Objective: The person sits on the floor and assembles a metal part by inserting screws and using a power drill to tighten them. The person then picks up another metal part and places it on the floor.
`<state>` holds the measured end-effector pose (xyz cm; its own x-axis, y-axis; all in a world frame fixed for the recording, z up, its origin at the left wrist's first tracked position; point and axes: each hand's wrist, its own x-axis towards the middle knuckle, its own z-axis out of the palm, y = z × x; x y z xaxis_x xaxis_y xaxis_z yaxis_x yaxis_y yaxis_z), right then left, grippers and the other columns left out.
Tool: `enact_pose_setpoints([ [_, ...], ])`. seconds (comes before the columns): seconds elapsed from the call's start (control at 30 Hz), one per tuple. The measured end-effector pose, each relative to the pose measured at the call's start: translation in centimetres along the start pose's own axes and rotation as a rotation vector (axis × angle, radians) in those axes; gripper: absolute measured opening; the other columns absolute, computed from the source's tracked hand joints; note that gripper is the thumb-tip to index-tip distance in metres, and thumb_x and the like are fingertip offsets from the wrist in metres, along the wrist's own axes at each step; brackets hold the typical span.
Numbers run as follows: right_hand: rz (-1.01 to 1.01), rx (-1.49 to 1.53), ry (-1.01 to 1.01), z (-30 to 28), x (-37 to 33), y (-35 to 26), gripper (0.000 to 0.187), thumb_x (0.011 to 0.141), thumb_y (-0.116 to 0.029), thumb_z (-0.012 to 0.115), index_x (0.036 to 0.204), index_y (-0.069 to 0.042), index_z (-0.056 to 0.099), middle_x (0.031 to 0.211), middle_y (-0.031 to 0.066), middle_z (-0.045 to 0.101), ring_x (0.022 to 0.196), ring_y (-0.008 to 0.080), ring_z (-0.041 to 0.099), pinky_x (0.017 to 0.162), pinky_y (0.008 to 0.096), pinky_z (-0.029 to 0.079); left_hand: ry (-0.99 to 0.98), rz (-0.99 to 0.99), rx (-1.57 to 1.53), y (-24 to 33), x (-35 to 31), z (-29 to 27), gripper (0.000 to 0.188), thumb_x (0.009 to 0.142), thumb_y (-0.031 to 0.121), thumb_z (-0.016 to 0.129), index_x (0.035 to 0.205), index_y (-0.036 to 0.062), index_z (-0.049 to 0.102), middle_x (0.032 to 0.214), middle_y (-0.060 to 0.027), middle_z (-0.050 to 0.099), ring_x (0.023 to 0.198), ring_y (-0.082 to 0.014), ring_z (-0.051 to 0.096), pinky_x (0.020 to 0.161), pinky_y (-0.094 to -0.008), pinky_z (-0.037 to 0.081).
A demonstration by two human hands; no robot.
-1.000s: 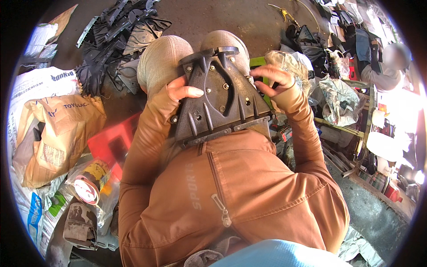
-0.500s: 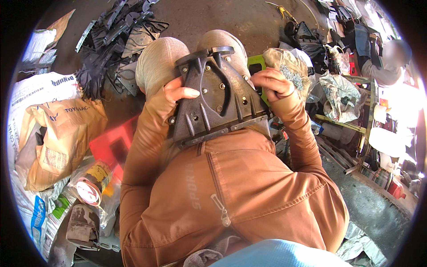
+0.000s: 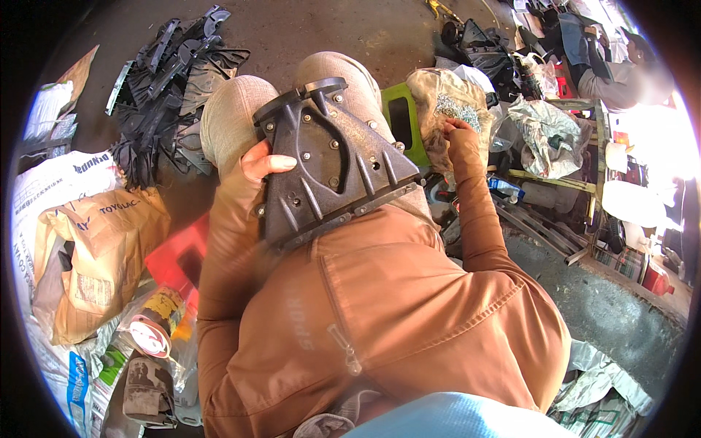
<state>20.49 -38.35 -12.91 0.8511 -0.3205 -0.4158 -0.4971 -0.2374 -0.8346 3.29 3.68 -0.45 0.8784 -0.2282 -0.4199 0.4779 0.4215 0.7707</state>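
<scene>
A black ribbed plastic bracket (image 3: 310, 171), shaped like a wedge with a rounded lip at its far end, lies across my lap. Several shiny screws are set in its face and along its edges. My left hand (image 3: 264, 162) grips its left side, thumb on top and the other fingers mostly hidden beneath. To the right, my right hand (image 3: 460, 136) is at an open cloth bag (image 3: 423, 87), its fingers bent together at the near edge of a heap of small silvery screws (image 3: 458, 109). Whatever is between those fingertips is too small to make out.
Dark plastic parts (image 3: 171, 80) are piled at the far left. A brown paper sack (image 3: 102, 255) and a red crate (image 3: 179, 252) stand left of me. The bag rests by a green crate (image 3: 401, 120). Farther right are a metal rack (image 3: 600, 157) and another person (image 3: 628, 80).
My right hand has left the bracket and moved right to the screws in the bag. The left hand still holds the bracket; the whole view has shifted slightly.
</scene>
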Motion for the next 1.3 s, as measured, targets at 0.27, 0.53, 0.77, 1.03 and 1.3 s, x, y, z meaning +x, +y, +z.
enact_pose_setpoints([
  [0.27, -0.290, -0.440, 0.049, 0.6, 5.1, 3.1, 0.023, 0.082, -0.020, 0.067, 0.099, -0.005, 0.069, 0.091, 0.0071, 0.069, 0.082, 0.0170, 0.064, 0.076, 0.0285, 0.049, -0.014, -0.069, 0.069, 0.3, 0.2, -0.4, 0.058, 0.073, 0.023, 0.060, 0.123, -0.0023, 0.048, 0.105, -0.0112, 0.061, 0.092, -0.0209, 0.061, 0.081, -0.0299, 0.050],
  [0.53, -0.329, -0.749, 0.095, 1.2, 4.8, 1.6, 0.030, 0.080, -0.027, 0.068, 0.099, -0.003, 0.068, 0.091, 0.0111, 0.069, 0.081, 0.0197, 0.065, 0.076, 0.0305, 0.050, 0.039, -0.060, 0.083, 0.6, 0.0, 0.1, 0.058, 0.072, 0.024, 0.060, 0.123, -0.0022, 0.048, 0.106, -0.0103, 0.060, 0.094, -0.0202, 0.059, 0.084, -0.0299, 0.047],
  [0.77, -0.552, 0.164, -0.407, 1.7, -7.4, -8.2, 0.017, 0.074, 0.003, 0.068, 0.088, -0.005, 0.066, 0.081, 0.0047, 0.064, 0.076, 0.0137, 0.062, 0.069, 0.0230, 0.048, 0.021, -0.063, 0.174, 0.5, 0.3, -0.2, 0.060, 0.072, 0.025, 0.057, 0.125, -0.0019, 0.047, 0.109, -0.0098, 0.059, 0.098, -0.0188, 0.056, 0.088, -0.0298, 0.044],
  [1.03, -1.395, -0.582, -0.908, 3.4, -16.0, -17.8, 0.022, 0.064, 0.003, 0.072, 0.083, -0.006, 0.065, 0.080, 0.0066, 0.060, 0.073, 0.0233, 0.060, 0.066, 0.0309, 0.049, -0.076, -0.032, 0.157, -0.4, 1.2, -1.3, 0.064, 0.070, 0.028, 0.059, 0.125, -0.0040, 0.046, 0.111, -0.0125, 0.058, 0.100, -0.0226, 0.057, 0.088, -0.0327, 0.045],
  [1.3, -1.489, -0.672, -0.891, 4.1, -15.4, -17.3, 0.025, 0.060, 0.004, 0.072, 0.082, -0.006, 0.064, 0.078, 0.0060, 0.058, 0.071, 0.0245, 0.059, 0.064, 0.0323, 0.049, -0.087, -0.001, 0.091, 0.1, 0.5, -0.9, 0.062, 0.073, 0.026, 0.060, 0.125, -0.0035, 0.045, 0.109, -0.0105, 0.058, 0.099, -0.0209, 0.057, 0.088, -0.0310, 0.045],
])
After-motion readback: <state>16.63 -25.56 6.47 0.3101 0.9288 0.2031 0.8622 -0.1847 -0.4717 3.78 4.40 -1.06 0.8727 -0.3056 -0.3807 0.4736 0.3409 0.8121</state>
